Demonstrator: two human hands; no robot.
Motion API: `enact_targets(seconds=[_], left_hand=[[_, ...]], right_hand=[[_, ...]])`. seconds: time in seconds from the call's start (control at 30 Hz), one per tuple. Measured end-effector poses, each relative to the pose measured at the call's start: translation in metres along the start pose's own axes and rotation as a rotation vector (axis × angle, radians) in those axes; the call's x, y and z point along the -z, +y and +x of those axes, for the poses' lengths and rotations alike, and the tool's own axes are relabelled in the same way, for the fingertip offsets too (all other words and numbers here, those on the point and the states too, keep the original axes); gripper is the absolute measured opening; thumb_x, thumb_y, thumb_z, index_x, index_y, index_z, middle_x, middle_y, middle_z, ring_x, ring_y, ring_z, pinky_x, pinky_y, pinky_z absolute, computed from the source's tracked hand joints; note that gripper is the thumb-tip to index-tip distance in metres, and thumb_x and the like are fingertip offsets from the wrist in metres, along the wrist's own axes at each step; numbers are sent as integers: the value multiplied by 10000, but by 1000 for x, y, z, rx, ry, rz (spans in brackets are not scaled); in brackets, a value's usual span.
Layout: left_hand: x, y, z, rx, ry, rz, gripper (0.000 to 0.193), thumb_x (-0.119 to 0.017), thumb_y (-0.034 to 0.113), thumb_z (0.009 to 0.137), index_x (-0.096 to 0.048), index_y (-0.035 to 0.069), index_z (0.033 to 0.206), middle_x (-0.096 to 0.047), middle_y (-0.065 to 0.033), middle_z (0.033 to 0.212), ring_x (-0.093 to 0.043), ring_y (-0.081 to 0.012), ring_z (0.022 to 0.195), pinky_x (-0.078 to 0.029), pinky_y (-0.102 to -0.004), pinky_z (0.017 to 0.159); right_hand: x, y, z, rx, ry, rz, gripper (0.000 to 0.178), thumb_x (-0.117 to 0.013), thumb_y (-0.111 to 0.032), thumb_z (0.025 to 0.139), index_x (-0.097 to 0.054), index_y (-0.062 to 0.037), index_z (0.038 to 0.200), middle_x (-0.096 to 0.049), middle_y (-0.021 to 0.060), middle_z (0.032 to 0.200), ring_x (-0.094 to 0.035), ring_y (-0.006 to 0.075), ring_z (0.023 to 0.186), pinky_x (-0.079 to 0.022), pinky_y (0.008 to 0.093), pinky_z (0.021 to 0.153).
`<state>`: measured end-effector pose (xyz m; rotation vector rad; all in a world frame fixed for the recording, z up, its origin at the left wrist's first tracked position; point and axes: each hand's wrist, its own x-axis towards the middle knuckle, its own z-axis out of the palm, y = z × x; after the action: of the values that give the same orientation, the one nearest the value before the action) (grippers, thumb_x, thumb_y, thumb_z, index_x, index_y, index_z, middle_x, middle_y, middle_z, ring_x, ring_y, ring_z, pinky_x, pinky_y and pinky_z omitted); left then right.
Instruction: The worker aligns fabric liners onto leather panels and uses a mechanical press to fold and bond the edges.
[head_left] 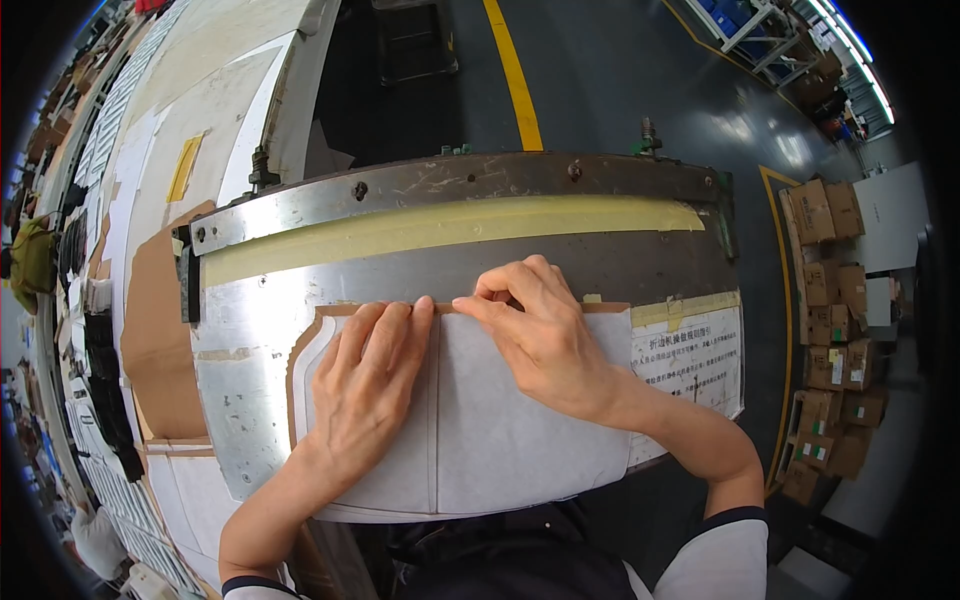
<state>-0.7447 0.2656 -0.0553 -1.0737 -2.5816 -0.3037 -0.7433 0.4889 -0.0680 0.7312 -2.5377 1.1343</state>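
Observation:
A white-backed panel (pixel 530 425) with a brown edge strip and a vertical seam lies on a metal machine bed in front of me. My left hand (pixel 370 375) rests flat on its left part, fingers stretched to the brown top edge. My right hand (pixel 535 340) is closed in a pinch at that same edge, just right of the seam, with thumb and forefinger at the brown strip. The folded fingers partly hide what lies between them. Both hands touch the panel.
A metal bar (pixel 440 185) with yellow tape (pixel 450 228) runs across the bed's far side. A printed sheet (pixel 690 360) is fixed at the right. On the left stands a worktable with brown sheets (pixel 165 340). Stacked cardboard boxes (pixel 835 320) stand farther right.

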Motion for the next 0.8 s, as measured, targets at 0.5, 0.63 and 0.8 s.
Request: enact_targets(seconds=[0.5,0.63,0.8], left_hand=[[6,13,6,15,-150,29,596,-705,36,799,-619,45,1389,-564,-138,1187,-597,-307,1129,-550,-410,911],[3,14,2,19,-121,65,581,-705,45,814,-621,49,1389,-559,-143,1204,-595,-312,1132,-548,-416,917],[9,20,7,51,-192,43,640,-702,29,819,-588,102,1445,-546,-143,1227,-577,-317,1168,-545,-426,931]], right_hand=[[16,6,-10,-102,36,23,362,-685,92,797,-696,30,1154,-603,94,1062,-581,275,962,-466,384,829],[16,2,-8,-23,-42,-60,371,-666,107,815,-701,24,1176,-602,98,1061,-559,270,959,-452,378,837],[12,4,-13,9,-34,-71,353,-655,108,811,-727,39,1150,-608,92,1061,-554,259,959,-444,392,855]])
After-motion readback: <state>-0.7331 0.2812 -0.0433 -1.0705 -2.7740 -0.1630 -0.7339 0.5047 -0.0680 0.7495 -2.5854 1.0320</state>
